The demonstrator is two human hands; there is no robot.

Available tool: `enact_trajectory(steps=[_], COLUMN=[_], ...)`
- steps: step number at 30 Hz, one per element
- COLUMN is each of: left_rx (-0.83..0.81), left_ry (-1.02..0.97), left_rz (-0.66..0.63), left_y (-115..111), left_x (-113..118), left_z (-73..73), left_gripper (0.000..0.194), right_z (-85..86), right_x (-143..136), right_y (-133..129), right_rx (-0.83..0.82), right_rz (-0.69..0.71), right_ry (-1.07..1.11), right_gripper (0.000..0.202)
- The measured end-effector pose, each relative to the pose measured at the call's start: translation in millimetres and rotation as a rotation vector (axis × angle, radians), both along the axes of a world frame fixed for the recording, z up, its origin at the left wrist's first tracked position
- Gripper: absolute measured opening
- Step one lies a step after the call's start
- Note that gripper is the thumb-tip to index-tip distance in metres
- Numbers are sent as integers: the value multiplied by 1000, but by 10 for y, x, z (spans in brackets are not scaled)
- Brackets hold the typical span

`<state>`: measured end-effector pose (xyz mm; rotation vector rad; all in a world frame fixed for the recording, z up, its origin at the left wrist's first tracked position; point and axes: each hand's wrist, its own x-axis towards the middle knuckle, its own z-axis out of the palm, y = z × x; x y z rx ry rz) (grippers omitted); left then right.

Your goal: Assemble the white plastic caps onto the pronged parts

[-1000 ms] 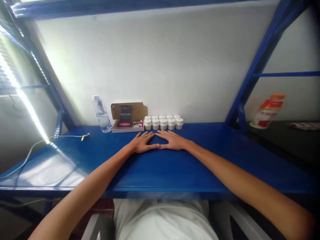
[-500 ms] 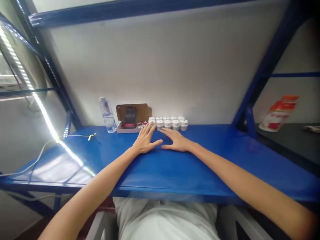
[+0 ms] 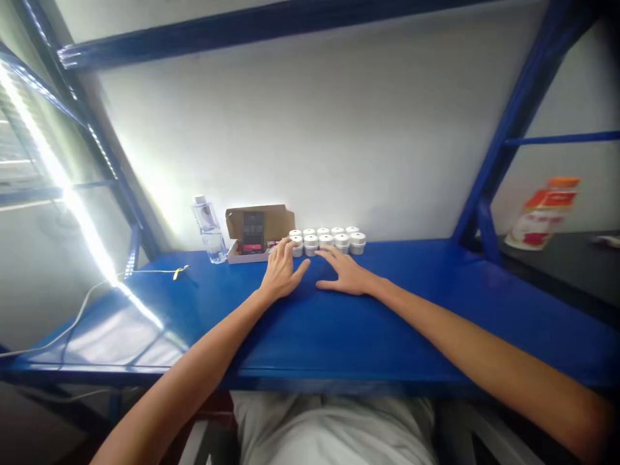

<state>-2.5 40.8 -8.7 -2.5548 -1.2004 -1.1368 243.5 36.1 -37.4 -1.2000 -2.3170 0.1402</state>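
1. My left hand, fingers spread, could topple the white lidded jars at the back of the desk by brushing them; contact is unclear.
2. My right hand, also spread, could shove them by reaching low.

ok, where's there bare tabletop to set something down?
Bare: blue tabletop right of the white jars, behind the right forearm; also its front middle, between the forearms. Crowded: back edge from bottle through open box to jars; left hand and right hand just in front.

Jars right of box
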Motion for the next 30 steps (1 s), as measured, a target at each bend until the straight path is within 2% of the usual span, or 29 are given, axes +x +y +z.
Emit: enact_trajectory(steps=[5, 10, 15, 20, 27, 30], left_rx=[-41, -205, -197, -196, -158, -139], left_ry=[125, 307, 223, 173, 98, 64], left_rz=[15, -68, -74, -126, -132, -131], left_y=[-11, -6, -13, -22, -9, -4], left_x=[7, -47, -69, -52, -60, -76], left_z=[29, 44, 89, 106, 144, 149], left_gripper=[19, 20, 22, 20, 17, 17], right_z=[-8, -2, 14, 32, 45, 68], right_x=[-3, -12, -35, -31, -40, -20], right_y=[7, 10, 14, -6, -16, 22], right_rx=[-59, -1, 114, -30, -26, 59], right_rz=[-25, -31, -44, -12, -13, -27], right_ry=[11, 24, 64, 23, 31, 63], right_gripper=[89, 90, 88, 54, 53, 59])
